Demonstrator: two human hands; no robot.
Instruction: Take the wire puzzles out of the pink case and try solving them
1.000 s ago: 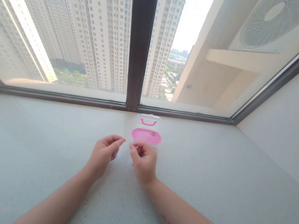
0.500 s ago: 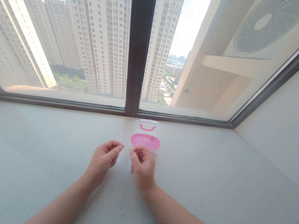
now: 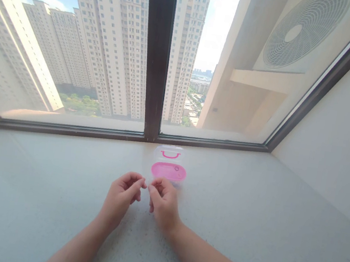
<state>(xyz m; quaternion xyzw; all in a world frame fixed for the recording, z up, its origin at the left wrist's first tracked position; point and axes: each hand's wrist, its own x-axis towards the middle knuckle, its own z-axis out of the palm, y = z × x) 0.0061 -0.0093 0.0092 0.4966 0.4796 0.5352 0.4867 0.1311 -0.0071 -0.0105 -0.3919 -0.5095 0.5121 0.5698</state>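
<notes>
Bright daylight through far window (image 3: pixel 156 57); right sky (image 3: pixel 216 31) washed out; soft shadow on near sill (image 3: pixel 133 248); edges stretched, fine detail soft.

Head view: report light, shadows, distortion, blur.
Head view, backlit: sky right of the dark window post nearly white; head view, soft shadow on the sill between the forearms; head view, towers lean, as through a wide lens; head view, left hand and right hand fairly clear.

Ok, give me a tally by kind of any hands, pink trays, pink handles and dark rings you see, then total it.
Hands: 2 (left hand, right hand)
Pink tray: 1
Pink handle: 1
Dark ring in the tray: 1
Total: 5
</notes>
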